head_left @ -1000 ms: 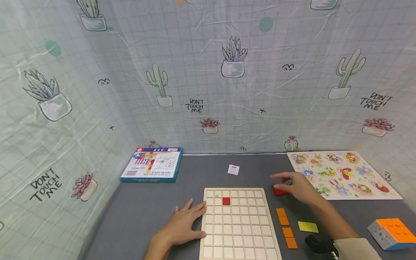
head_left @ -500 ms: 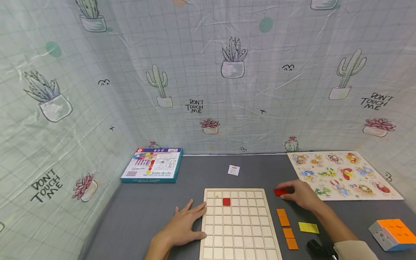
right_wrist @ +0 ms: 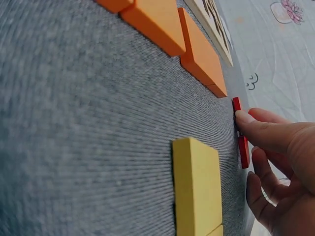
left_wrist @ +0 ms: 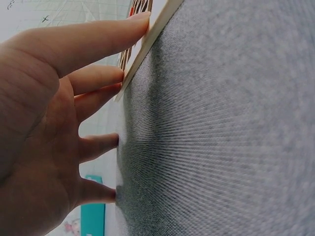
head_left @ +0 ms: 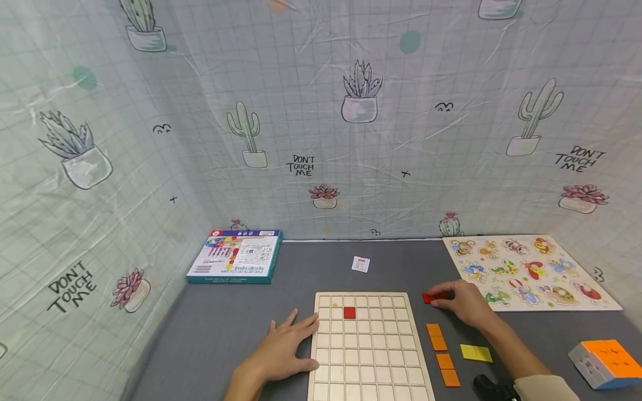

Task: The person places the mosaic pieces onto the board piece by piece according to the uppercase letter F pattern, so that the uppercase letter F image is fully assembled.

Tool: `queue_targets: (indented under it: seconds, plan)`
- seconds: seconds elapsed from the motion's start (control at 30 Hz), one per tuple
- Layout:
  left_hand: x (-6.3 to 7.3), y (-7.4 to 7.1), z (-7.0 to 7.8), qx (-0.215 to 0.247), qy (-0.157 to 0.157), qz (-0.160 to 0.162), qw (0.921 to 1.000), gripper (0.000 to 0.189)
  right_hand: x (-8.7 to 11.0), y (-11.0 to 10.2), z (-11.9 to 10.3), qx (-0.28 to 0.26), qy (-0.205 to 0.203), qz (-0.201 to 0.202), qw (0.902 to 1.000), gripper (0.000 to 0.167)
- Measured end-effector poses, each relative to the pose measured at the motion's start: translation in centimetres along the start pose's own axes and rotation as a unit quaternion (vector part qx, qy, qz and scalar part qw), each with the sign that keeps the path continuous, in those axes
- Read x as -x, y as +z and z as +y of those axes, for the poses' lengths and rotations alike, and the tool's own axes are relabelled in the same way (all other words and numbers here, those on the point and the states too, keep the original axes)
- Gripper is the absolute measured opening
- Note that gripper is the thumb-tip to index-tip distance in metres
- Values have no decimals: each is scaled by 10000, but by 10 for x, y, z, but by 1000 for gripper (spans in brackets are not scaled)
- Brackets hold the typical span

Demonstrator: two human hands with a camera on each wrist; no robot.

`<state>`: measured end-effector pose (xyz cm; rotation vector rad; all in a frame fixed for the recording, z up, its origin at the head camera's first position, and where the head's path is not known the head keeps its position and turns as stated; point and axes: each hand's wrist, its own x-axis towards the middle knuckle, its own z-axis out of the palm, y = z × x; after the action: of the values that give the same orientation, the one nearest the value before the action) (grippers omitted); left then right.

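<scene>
A pale wooden grid board [head_left: 366,356] lies in front of me, with one red square tile [head_left: 349,313] in its second row. My left hand [head_left: 281,348] lies spread at the board's left edge; in the left wrist view the thumb [left_wrist: 113,37] touches its side. Right of the board, my right hand [head_left: 466,305] pinches a red tile [right_wrist: 237,105] between thumb and index finger, low at the tabletop. A second red tile [right_wrist: 243,153] is close beside it in the right wrist view, partly behind the fingers.
Orange tiles [head_left: 435,337] and a pair of yellow tiles [head_left: 475,353] lie between the board and my right forearm. A puzzle cube [head_left: 609,365] stands far right, behind it an insect picture board [head_left: 531,273]. A box [head_left: 236,256] and small printed card [head_left: 360,264] lie toward the back.
My right hand has come down from just over the red tiles, and its thumb and index finger have closed on one. The left hand stays in place at the board.
</scene>
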<state>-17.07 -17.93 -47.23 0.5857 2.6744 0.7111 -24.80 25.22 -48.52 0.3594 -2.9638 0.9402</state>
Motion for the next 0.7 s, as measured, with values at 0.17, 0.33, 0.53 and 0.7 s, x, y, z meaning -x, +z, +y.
queue_targets:
  seconds: [0.17, 0.33, 0.53, 0.7]
  plan:
    - [1, 0, 0, 21, -12, 0, 10000, 79, -1, 0, 0, -39, 55, -30, 10000, 21]
    - [1, 0, 0, -6, 13, 31, 10000, 79, 0, -2, -5, -104, -110, 42, 9999, 20]
    - [1, -1, 0, -6, 40, 19, 10000, 79, -1, -5, -15, -245, -296, 159, 9991, 20]
    - [0, -1, 1, -3, 39, 2, 10000, 79, -3, -7, -24, -319, -327, 276, 9986, 20]
